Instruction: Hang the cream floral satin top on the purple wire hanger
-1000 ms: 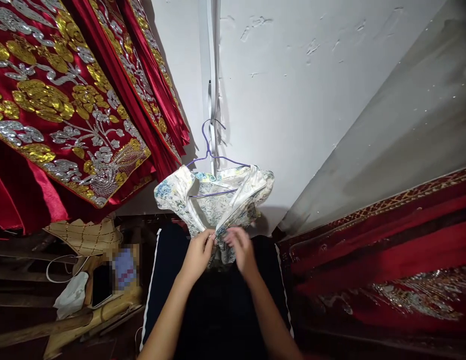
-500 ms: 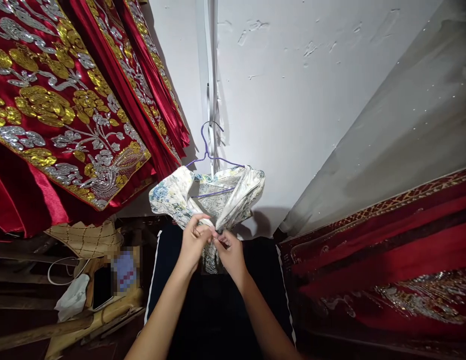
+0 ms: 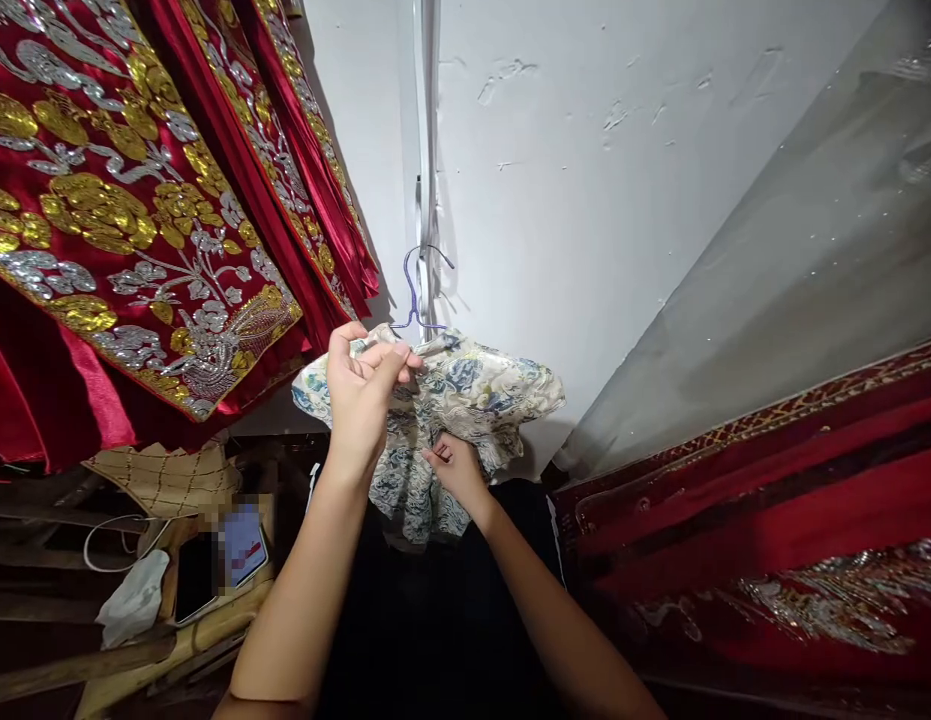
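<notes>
A small white garment with a blue floral print (image 3: 472,390) hangs on a purple wire hanger (image 3: 414,290) hooked to a white wall fitting. My left hand (image 3: 360,385) is raised at the garment's collar, fingers pinched on the fabric by the hanger. Lower down, my right hand (image 3: 454,465) grips the garment's front, fingers curled into the cloth. The hanger's lower bar is hidden under the fabric.
Red satin garments with gold and silver embroidery (image 3: 120,200) hang at the left, and more red embroidered cloth (image 3: 772,500) lies at the right. A phone (image 3: 217,560), a white cloth (image 3: 131,605) and a cable sit on wooden boards at lower left. A white wall (image 3: 585,200) stands behind.
My left hand has risen from the garment's middle to its collar near the hanger. The fabric now covers the hanger's shoulders and bar. My right hand stays low on the front.
</notes>
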Action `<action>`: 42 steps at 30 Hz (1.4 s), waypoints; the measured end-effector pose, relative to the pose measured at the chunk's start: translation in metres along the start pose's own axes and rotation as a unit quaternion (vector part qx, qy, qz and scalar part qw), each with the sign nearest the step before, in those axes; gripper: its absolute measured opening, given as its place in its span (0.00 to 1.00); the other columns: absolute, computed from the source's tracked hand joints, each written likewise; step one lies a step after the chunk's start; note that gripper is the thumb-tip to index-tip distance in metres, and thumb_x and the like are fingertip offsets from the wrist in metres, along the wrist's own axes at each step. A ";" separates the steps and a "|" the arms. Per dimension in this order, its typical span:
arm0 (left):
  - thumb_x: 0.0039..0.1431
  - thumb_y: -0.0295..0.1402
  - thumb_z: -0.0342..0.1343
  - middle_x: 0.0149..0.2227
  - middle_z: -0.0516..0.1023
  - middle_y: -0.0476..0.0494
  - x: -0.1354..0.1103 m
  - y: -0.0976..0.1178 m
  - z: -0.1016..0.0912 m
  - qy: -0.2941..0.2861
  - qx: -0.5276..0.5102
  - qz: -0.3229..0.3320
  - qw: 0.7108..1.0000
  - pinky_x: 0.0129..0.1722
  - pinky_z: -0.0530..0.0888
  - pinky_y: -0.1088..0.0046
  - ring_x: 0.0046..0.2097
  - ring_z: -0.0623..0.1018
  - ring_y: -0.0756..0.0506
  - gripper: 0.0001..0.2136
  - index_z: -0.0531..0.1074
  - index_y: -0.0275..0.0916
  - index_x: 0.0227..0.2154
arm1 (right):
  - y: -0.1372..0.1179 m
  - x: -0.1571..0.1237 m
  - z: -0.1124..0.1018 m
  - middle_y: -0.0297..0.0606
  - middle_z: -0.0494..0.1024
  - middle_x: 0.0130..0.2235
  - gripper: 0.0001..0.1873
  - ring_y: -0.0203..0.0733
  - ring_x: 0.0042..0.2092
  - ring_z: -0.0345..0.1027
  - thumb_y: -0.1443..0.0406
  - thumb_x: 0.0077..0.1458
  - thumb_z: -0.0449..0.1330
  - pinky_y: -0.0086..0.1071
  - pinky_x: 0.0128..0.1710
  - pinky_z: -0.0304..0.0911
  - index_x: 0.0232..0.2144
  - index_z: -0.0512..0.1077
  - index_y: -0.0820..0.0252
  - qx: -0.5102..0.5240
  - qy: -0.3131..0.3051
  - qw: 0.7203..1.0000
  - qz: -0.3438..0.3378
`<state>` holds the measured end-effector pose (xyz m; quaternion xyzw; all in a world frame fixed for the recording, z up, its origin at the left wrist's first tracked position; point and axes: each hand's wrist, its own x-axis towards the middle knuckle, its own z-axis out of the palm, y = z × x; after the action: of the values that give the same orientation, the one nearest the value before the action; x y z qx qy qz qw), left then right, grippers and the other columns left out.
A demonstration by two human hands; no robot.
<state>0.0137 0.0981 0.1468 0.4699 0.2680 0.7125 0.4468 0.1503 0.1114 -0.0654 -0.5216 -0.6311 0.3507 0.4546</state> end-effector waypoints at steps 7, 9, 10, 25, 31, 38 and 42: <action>0.61 0.31 0.62 0.29 0.79 0.52 -0.005 -0.013 -0.020 -0.037 0.089 0.046 0.994 0.31 0.70 0.79 0.28 0.74 0.53 0.16 0.57 0.43 0.41 | -0.064 0.002 -0.039 0.37 0.76 0.32 0.10 0.40 0.32 0.69 0.57 0.57 0.61 0.32 0.31 0.63 0.33 0.73 0.57 0.012 -0.050 0.996 -0.072; 0.63 0.31 0.60 0.29 0.78 0.53 -0.010 -0.016 -0.022 -0.061 0.109 0.044 0.991 0.32 0.70 0.78 0.29 0.73 0.53 0.14 0.57 0.43 0.42 | -0.103 0.010 -0.057 0.36 0.76 0.32 0.11 0.39 0.30 0.66 0.57 0.61 0.58 0.32 0.29 0.61 0.42 0.73 0.57 0.040 0.041 0.990 -0.132; 0.64 0.32 0.59 0.30 0.77 0.53 -0.012 -0.017 -0.021 -0.074 0.115 0.041 0.990 0.33 0.70 0.78 0.29 0.73 0.52 0.14 0.57 0.44 0.43 | -0.122 0.015 -0.066 0.35 0.76 0.32 0.15 0.38 0.28 0.65 0.58 0.63 0.57 0.32 0.28 0.60 0.50 0.71 0.56 0.046 0.070 0.985 -0.148; 0.63 0.32 0.59 0.28 0.71 0.56 -0.017 -0.064 -0.021 -0.024 0.109 0.029 0.993 0.31 0.72 0.77 0.28 0.75 0.51 0.16 0.53 0.46 0.41 | -0.170 0.056 -0.067 0.33 0.70 0.26 0.10 0.37 0.29 0.60 0.62 0.64 0.55 0.31 0.31 0.53 0.31 0.71 0.57 -0.134 0.060 0.954 -0.261; 0.63 0.31 0.55 0.28 0.74 0.53 -0.025 -0.080 -0.035 -0.112 0.242 -0.030 0.963 0.34 0.73 0.73 0.30 0.78 0.48 0.18 0.58 0.45 0.53 | -0.182 0.058 -0.081 0.32 0.65 0.25 0.13 0.36 0.27 0.56 0.58 0.66 0.55 0.31 0.27 0.51 0.31 0.71 0.57 0.020 0.132 0.955 -0.264; 0.64 0.37 0.54 0.30 0.77 0.51 -0.043 -0.091 -0.064 -0.188 0.395 -0.079 0.896 0.36 0.71 0.72 0.33 0.78 0.46 0.22 0.62 0.45 0.60 | -0.161 0.057 -0.164 0.31 0.55 0.24 0.16 0.37 0.26 0.50 0.55 0.61 0.59 0.34 0.29 0.52 0.25 0.67 0.55 0.250 0.128 0.931 -0.234; 0.65 0.44 0.53 0.36 0.79 0.47 -0.029 -0.079 -0.069 -0.167 0.475 -0.043 0.863 0.36 0.69 0.72 0.34 0.78 0.45 0.16 0.71 0.46 0.52 | -0.106 0.041 -0.195 0.33 0.55 0.25 0.19 0.41 0.27 0.52 0.57 0.57 0.59 0.40 0.34 0.61 0.22 0.54 0.52 0.350 0.153 0.909 -0.169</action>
<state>-0.0139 0.1110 0.0426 0.7251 0.5155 0.3900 0.2375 0.2959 0.1226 0.1065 -0.2621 -0.4696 0.3830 0.7510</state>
